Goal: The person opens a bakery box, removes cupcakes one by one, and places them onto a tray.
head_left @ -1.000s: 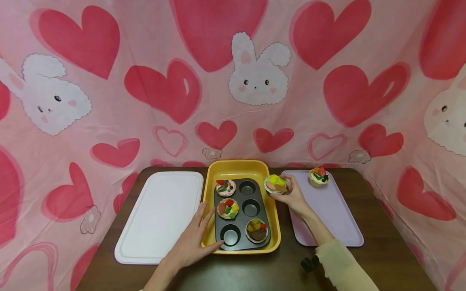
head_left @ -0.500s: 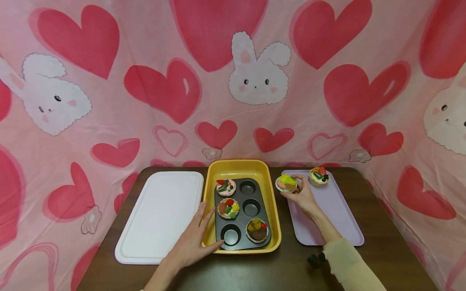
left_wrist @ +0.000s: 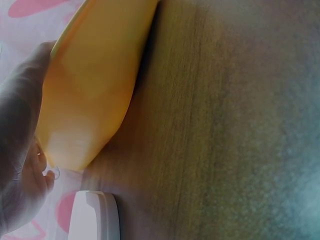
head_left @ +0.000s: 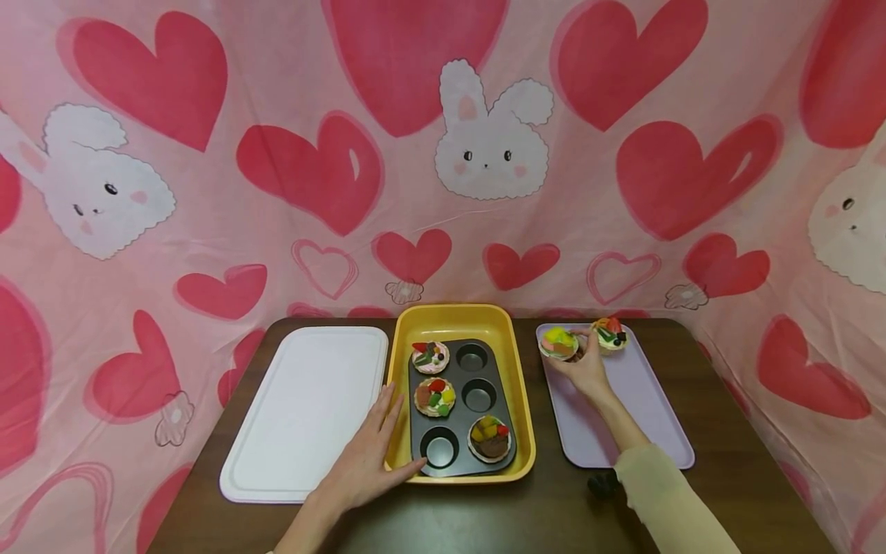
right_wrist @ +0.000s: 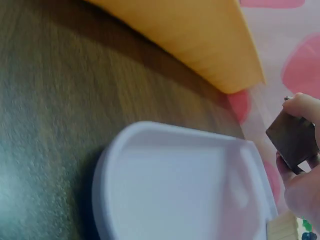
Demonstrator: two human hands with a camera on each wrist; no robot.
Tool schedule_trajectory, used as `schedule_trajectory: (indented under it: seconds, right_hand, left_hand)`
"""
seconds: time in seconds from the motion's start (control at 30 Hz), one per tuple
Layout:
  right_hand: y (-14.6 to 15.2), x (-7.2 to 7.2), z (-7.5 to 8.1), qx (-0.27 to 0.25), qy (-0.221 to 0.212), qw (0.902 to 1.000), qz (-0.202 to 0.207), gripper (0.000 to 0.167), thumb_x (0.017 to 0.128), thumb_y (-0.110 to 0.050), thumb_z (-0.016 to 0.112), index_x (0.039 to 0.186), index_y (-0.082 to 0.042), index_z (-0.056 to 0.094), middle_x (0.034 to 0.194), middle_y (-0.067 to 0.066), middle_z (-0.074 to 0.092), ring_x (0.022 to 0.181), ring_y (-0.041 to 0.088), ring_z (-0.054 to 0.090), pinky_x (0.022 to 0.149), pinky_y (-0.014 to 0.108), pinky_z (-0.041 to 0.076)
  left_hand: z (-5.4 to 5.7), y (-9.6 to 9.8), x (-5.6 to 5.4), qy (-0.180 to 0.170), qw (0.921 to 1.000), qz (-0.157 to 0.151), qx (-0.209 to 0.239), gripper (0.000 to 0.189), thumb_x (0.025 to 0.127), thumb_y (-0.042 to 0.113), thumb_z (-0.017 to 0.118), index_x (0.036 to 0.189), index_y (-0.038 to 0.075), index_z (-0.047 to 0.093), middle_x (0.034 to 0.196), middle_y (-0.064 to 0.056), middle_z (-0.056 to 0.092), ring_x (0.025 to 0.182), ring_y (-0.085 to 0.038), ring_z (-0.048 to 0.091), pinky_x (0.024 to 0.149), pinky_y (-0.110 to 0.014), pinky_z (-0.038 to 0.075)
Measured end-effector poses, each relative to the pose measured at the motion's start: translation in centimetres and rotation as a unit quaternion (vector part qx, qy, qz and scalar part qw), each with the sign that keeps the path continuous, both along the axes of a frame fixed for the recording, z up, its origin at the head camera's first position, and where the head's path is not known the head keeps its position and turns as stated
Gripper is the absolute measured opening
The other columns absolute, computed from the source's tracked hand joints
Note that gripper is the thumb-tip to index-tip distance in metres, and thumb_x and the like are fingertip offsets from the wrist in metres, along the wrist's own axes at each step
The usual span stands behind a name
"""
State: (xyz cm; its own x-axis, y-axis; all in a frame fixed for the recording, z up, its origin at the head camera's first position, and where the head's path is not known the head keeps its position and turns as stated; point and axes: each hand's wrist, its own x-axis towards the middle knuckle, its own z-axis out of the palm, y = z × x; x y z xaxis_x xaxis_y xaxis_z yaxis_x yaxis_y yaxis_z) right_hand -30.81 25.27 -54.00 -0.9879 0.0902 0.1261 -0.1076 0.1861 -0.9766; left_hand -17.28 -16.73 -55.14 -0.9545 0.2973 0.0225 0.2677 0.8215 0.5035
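Observation:
Over the far left of the lilac tray (head_left: 640,400), my right hand (head_left: 588,371) holds a toy fruit tart (head_left: 557,343) with yellow and pink topping between fingers and thumb. From the right wrist, the held tart's dark tapered underside (right_wrist: 294,139) shows above the tray's far end. Another tart (head_left: 609,336), with strawberry and dark berries, stands just right of that hand. My left hand (head_left: 367,458) rests with fingers spread at the front left rim of a yellow bin (head_left: 524,419). Inside the bin lies a dark muffin pan (head_left: 453,412) carrying three tarts, two on the left and one front right.
To the left lies a white board (head_left: 304,415). A brown wooden table (head_left: 477,519) carries everything, and a pink heart-and-rabbit cloth (head_left: 408,200) hangs behind it. A small black object (head_left: 604,485) sits by the right sleeve.
My right hand has carried the yellow-topped tart rightward, from beside the bin's right rim to over the lilac tray. The left hand has stayed at the bin's rim.

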Motion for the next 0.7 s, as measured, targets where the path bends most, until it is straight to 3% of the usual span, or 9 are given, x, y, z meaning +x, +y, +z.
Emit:
schedule_trajectory:
  seconds: [0.1,0.17,0.37,0.6,0.7]
  right_hand:
    - [0.1,-0.6,-0.5,0.018,0.000,0.9998,-0.012,0.083,0.089,0.011,0.079,0.155,0.008,0.028,0.144,0.026,0.061,0.100,-0.015,0.054,0.089,0.003,0.046]
    - [0.3,-0.9,-1.0,0.026,-0.007,0.9995,-0.019,0.084,0.090,0.011,0.079,0.159,0.009,0.030,0.153,0.033,0.053,0.102,-0.017,0.051,0.092,0.001,0.042]
    - [0.8,-1.7,-2.2,0.036,-0.022,0.9984,-0.037,0.080,0.090,0.010,0.079,0.159,0.010,0.038,0.157,0.032,0.049,0.101,-0.021,0.046,0.093,-0.003,0.038]
    - [0.4,-2.1,-2.0,0.038,-0.021,0.9976,-0.054,0.077,0.090,0.009,0.081,0.155,0.009,0.040,0.150,0.033,0.053,0.099,-0.020,0.048,0.091,-0.002,0.041]
    - [0.1,-2.5,-1.9,0.036,-0.016,0.9971,-0.065,0.076,0.087,0.010,0.082,0.152,0.011,0.042,0.147,0.033,0.055,0.103,-0.013,0.051,0.091,-0.002,0.041]
  left_hand:
    - [0.1,0.0,0.0,-0.003,1.0000,0.001,0.000,0.120,0.088,0.082,0.068,0.177,0.016,0.022,0.189,-0.003,0.000,0.173,-0.036,0.021,0.129,-0.063,0.041]
    - [0.1,0.0,0.0,-0.006,1.0000,0.001,-0.001,0.120,0.088,0.083,0.067,0.177,0.016,0.022,0.189,-0.003,0.000,0.173,-0.036,0.021,0.129,-0.063,0.041]
    - [0.0,0.0,-0.1,-0.010,0.9999,0.002,-0.001,0.120,0.088,0.082,0.068,0.177,0.017,0.021,0.189,-0.002,-0.001,0.173,-0.036,0.019,0.129,-0.063,0.041]
    - [-0.1,-0.1,-0.1,0.000,1.0000,0.000,0.000,0.120,0.089,0.081,0.070,0.177,0.016,0.022,0.189,-0.003,0.000,0.173,-0.035,0.020,0.130,-0.063,0.039]
    - [-0.2,0.0,-0.1,-0.001,1.0000,0.002,0.004,0.119,0.088,0.081,0.070,0.177,0.017,0.023,0.189,-0.003,0.001,0.173,-0.036,0.021,0.129,-0.063,0.041]
